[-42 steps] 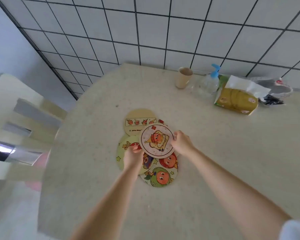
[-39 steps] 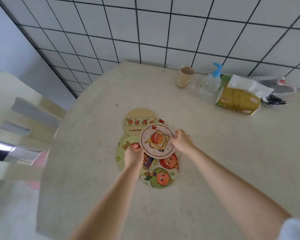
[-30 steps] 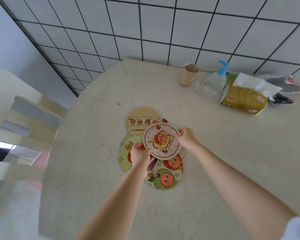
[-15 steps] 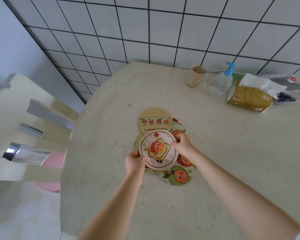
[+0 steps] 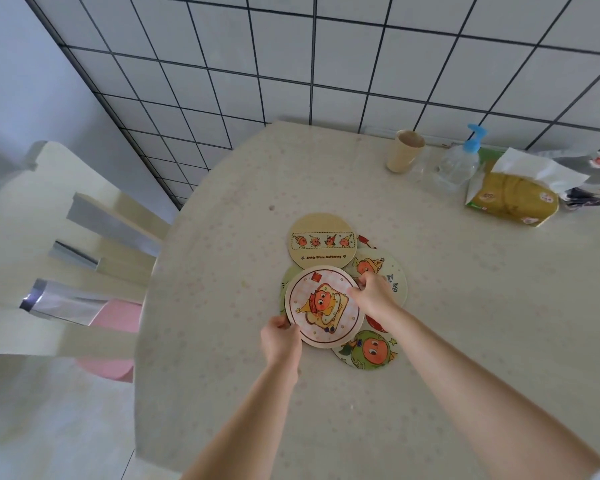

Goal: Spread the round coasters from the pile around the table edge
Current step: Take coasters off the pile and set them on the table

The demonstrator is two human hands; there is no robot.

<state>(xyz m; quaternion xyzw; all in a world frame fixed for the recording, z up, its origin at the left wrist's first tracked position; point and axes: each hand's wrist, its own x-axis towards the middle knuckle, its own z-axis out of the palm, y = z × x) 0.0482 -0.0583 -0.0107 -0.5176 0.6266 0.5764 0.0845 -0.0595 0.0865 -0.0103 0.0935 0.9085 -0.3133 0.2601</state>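
A loose pile of round cartoon coasters lies in the middle of the beige table (image 5: pixel 465 323). On top is a pink checked coaster (image 5: pixel 321 306) with an orange figure. My left hand (image 5: pixel 280 341) pinches its near left rim. My right hand (image 5: pixel 373 295) grips its right rim. Behind it lies a tan coaster (image 5: pixel 322 240) with a row of small figures. A pale coaster (image 5: pixel 392 271) shows at the right and a green one (image 5: pixel 371 351) at the front. Others beneath are mostly hidden.
Along the tiled wall stand a beige cup (image 5: pixel 405 150), a clear pump bottle with a blue top (image 5: pixel 461 161) and a yellow tissue pack (image 5: pixel 513 195). A pale slatted chair (image 5: pixel 66 244) with a pink seat stands off the table's left edge.
Both hands have carried the pink checked coaster a little left and toward me over the pile, uncovering the pale coaster at the right. The view has also shifted left.
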